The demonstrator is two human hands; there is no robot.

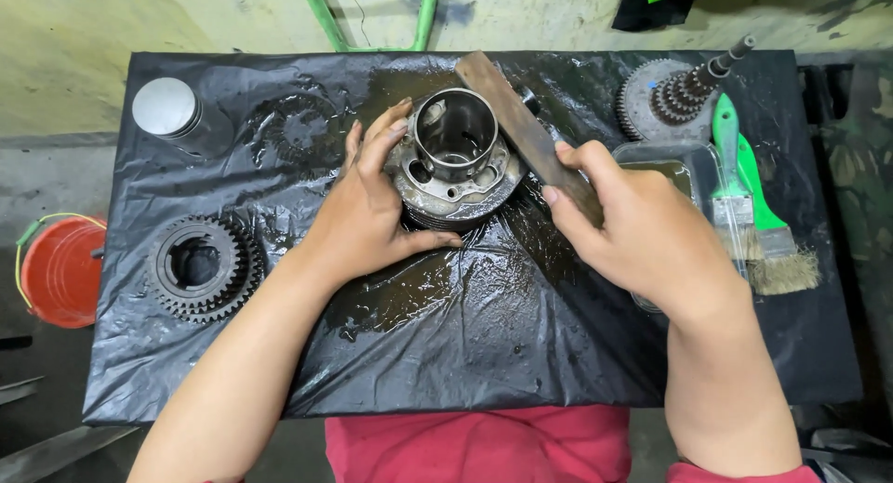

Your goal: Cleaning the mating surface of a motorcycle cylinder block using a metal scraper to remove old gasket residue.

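Note:
A grey metal cylinder part (456,158) with a round sleeve and finned base stands upright on an oily black plastic sheet (484,344). My left hand (367,213) cups its left side, fingers against the flange. My right hand (633,227) grips the near end of a flat brown wooden bar (507,106). The bar slants up and left, its far end lying beside the cylinder's right rim.
A gear ring (200,267) and a metal canister (172,111) lie at the left. A geared shaft (684,92), a clear tray of dark liquid (684,167) and two green-handled brushes (753,213) sit at the right. A red bucket (60,269) stands off the table's left edge.

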